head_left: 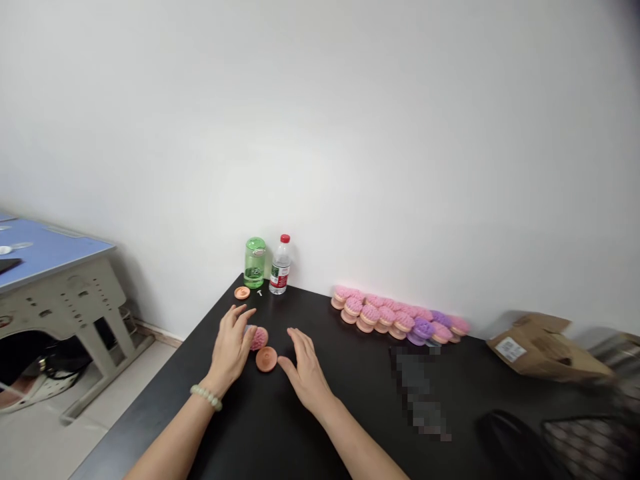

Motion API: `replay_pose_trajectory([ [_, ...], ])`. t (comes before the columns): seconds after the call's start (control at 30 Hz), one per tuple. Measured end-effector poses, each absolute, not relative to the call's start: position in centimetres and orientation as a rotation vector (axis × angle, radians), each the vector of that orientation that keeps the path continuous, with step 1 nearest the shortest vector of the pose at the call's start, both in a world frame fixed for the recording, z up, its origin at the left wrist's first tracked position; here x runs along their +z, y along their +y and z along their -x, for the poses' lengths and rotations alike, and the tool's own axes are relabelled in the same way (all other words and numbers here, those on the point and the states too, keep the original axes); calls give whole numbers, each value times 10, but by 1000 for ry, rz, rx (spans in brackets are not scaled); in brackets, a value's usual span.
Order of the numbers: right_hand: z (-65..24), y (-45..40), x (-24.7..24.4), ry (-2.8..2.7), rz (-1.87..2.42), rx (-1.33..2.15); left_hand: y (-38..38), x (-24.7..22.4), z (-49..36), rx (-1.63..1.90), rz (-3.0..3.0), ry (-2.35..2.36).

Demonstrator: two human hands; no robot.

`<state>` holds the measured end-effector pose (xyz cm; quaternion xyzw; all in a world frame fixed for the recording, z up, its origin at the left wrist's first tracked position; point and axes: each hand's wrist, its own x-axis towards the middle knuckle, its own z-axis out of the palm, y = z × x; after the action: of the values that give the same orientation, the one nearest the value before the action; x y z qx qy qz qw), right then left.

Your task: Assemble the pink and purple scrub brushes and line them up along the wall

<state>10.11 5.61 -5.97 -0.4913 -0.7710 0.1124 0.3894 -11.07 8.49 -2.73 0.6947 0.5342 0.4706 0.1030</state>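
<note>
The open left hand (231,348), fingers lightly curved, sits just beside a round pink knitted scrubber (259,339) on the black tabletop (345,400). The open right hand (305,373) has its thumb just beside a flat orange disc (266,359), which lies face up, round with no long axis, touching or nearly touching the scrubber. Toward the table's back edge stand a green plastic bottle (255,263) holding some liquid and a red-capped water bottle (281,265), both upright. Rows of pink and purple scrubbers (395,317) lie along the wall to the right.
</note>
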Motion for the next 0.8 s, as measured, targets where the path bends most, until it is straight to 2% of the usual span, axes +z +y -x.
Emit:
replay_pose_trajectory([
  [0.2, -238, 11, -59, -1760, 1512, -54, 54, -15, 78, 1431, -2303, 1302],
  [0.43, -391, 31, -46, -1371, 1855, -243, -1, 0, 10, 1004, -2291, 907],
  [0.6, -441, 68, -35, -1327, 1964, -286, -11, -23, -11, 903, -2247, 809],
  [0.8, -454, 98, -39, -1345, 2038, -244, -4, -50, -7, 1025, -2192, 806],
])
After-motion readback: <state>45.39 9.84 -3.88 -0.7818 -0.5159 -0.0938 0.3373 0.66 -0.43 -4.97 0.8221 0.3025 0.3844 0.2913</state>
